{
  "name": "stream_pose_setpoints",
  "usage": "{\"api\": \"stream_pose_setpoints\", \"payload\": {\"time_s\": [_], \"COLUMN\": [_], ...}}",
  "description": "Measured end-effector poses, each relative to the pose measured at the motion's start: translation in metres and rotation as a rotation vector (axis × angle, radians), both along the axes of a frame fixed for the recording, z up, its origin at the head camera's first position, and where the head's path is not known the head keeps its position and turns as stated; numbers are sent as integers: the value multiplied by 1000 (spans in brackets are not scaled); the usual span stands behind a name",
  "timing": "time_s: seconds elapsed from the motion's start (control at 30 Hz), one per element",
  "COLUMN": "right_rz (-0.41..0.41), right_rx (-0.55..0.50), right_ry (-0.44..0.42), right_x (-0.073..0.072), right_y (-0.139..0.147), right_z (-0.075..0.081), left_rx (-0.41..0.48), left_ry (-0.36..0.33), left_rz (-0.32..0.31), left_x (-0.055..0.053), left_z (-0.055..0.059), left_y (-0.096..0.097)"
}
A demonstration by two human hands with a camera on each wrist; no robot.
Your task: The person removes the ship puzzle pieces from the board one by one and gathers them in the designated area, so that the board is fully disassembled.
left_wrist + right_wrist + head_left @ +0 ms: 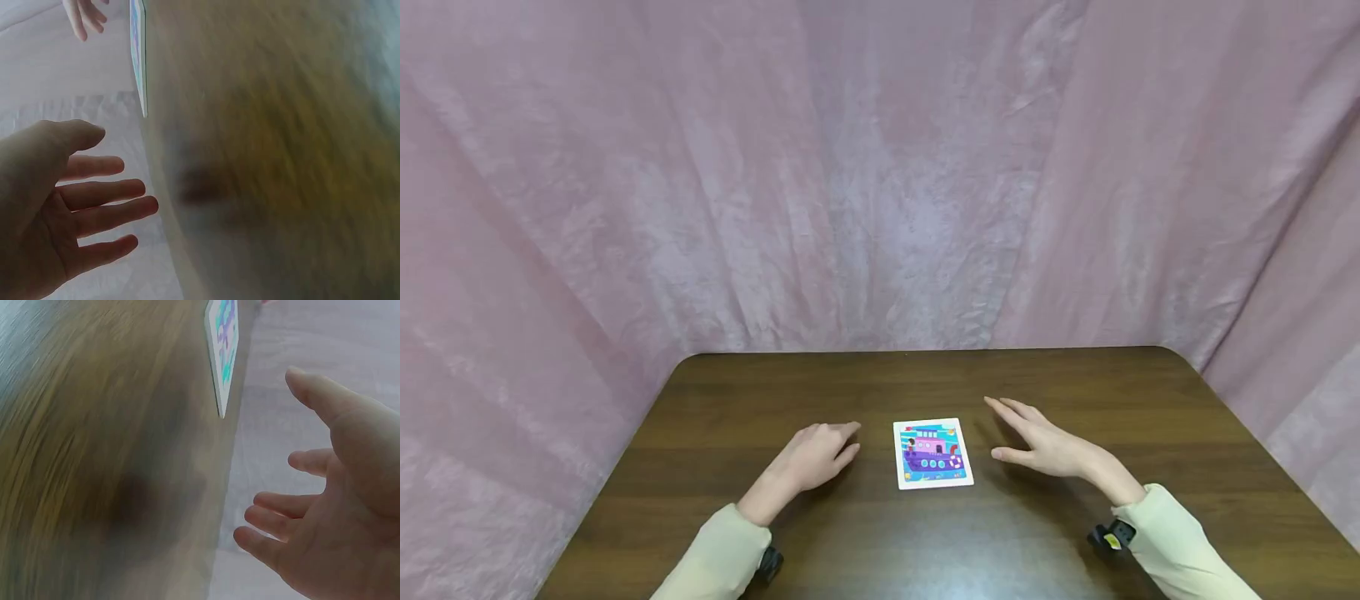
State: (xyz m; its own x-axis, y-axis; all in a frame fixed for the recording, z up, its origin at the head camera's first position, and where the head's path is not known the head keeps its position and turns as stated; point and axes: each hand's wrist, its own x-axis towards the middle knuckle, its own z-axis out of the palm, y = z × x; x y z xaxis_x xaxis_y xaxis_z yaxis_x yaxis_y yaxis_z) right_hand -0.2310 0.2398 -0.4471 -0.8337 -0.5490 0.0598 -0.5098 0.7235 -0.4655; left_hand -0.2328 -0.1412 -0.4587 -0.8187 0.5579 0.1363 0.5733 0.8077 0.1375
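A flat square picture puzzle [933, 453] with a white border lies on the wooden table, showing a purple and pink boat on blue water. To its left, my left hand [820, 455] is held over the table with fingers loosely extended and nothing in it. On the other side, my right hand [1047, 442] has its fingers spread and its thumb apart, also holding nothing. Both wrist views show the board edge-on, beyond the left thumb [84, 134] and the right thumb [309, 387]. Neither hand touches the board.
The brown wooden table [880, 550] has rounded far corners. Behind it hangs a pink velvet curtain [880, 183] that also runs along both sides. A small black device [1111, 537] is strapped at my right wrist, and another [769, 564] at the left.
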Motion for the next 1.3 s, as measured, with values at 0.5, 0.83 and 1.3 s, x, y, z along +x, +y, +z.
{"api": "stream_pose_setpoints", "payload": {"time_s": [0.5,0.83,1.3], "right_rz": [3,3,-87], "right_rx": [-280,-319,-218], "right_ry": [-111,-121,-103], "right_x": [-10,-19,-33], "right_y": [-19,-36,-65], "right_z": [-3,-9,-15], "left_rx": [-3,-162,-201], "left_ry": [-193,-367,-415], "left_rz": [1,-67,-76], "left_x": [5,12,15], "left_z": [8,8,6], "left_y": [36,57,84]}}
